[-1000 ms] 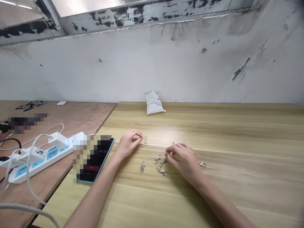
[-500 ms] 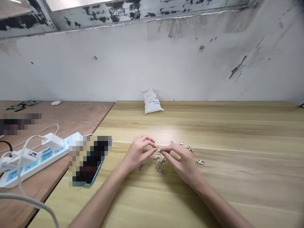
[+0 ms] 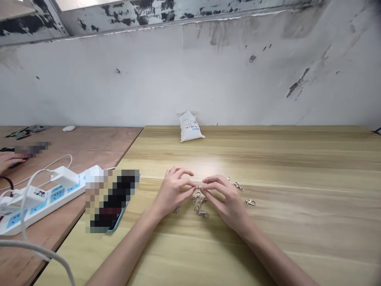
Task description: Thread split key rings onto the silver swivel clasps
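Between the fingertips of both hands is a small silver lobster clasp, held just over the table. My left hand pinches its left end with thumb and forefinger, the other fingers loosely curled. From the other side my right hand pinches the right end; fingers partly cover the piece. Below them lie more metal clasps, one upright-looking and a cluster of clasps nearer me. Another clasp is partly behind my left wrist. To the right rest a clasp and a further clasp.
A white labelled packet lies at the back near the wall. To the left are a phone, partly blurred out, and a white power strip with chargers and cables. At the far left edge shows another person's hand.
My fingertips have come closer together, both now meeting at the small clasp. My right hand now covers a clasp seen behind it before. Another person's hand has appeared at the left edge.
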The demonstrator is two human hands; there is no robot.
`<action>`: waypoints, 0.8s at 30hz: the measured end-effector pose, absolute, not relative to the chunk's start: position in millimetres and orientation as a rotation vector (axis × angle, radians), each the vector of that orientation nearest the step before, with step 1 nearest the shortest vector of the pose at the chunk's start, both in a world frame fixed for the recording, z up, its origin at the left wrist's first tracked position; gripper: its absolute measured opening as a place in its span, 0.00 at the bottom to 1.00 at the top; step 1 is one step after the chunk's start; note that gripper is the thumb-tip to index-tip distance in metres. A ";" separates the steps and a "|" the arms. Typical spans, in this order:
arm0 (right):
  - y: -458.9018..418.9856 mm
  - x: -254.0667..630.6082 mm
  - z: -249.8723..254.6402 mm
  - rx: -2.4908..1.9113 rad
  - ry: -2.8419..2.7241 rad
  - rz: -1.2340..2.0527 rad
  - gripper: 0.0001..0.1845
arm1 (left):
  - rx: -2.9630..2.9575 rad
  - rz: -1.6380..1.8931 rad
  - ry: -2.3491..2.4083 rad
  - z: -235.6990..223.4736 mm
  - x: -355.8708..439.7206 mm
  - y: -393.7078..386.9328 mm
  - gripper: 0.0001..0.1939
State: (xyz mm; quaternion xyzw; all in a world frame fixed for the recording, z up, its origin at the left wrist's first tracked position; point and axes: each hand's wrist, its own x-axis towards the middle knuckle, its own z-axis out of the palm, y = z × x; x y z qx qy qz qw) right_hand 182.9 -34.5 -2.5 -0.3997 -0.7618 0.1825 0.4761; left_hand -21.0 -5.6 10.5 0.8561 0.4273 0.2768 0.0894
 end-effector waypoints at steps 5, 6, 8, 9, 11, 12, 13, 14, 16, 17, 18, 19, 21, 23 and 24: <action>-35.2 183.0 -2.9 -1.036 -1.872 0.362 0.08 | 2.621 0.842 1.261 11.7 -19.1 -7.1 0.06; -35.2 183.2 -3.4 -1.048 -1.868 0.339 0.08 | 2.630 0.846 1.253 12.2 -19.0 -7.5 0.06; -34.3 183.9 -5.0 -1.086 -1.860 0.303 0.07 | 2.633 0.851 1.252 13.4 -18.9 -8.0 0.06; -33.5 184.6 -6.1 -1.114 -1.856 0.287 0.07 | 2.625 0.857 1.258 14.0 -19.0 -8.3 0.07; -31.4 186.5 -8.8 -1.182 -1.841 0.241 0.08 | 2.594 0.872 1.273 15.3 -19.2 -8.6 0.06; -30.4 187.5 -10.1 -1.218 -1.834 0.206 0.08 | 2.574 0.882 1.278 15.9 -19.2 -8.7 0.06; -29.6 188.4 -11.2 -1.251 -1.829 0.164 0.08 | 2.550 0.893 1.281 16.5 -19.2 -8.9 0.06; -29.1 189.0 -11.9 -1.272 -1.833 0.122 0.09 | 2.527 0.903 1.280 17.0 -18.9 -9.1 0.06; -29.4 188.7 -11.5 -1.277 -1.884 0.061 0.13 | 2.478 0.918 1.266 18.2 -18.1 -9.7 0.06; -30.1 187.5 -10.6 -1.263 -1.925 0.039 0.14 | 2.451 0.923 1.257 18.8 -17.4 -10.2 0.06; -31.0 185.8 -9.4 -1.241 -1.966 0.017 0.14 | 2.420 0.928 1.248 19.5 -16.6 -10.8 0.06; -31.9 183.7 -8.1 -1.219 -1.997 -0.010 0.12 | 2.386 0.933 1.240 20.2 -15.8 -11.5 0.06; -33.5 178.9 -5.8 -1.193 -2.011 -0.088 0.09 | 2.314 0.950 1.228 21.9 -13.7 -13.5 0.06; -34.4 174.6 -4.3 -1.185 -1.997 -0.180 0.07 | 2.256 0.971 1.218 23.5 -11.3 -15.9 0.06; -34.7 172.9 -3.8 -1.186 -1.994 -0.225 0.06 | 2.232 0.981 1.216 24.3 -10.0 -17.1 0.06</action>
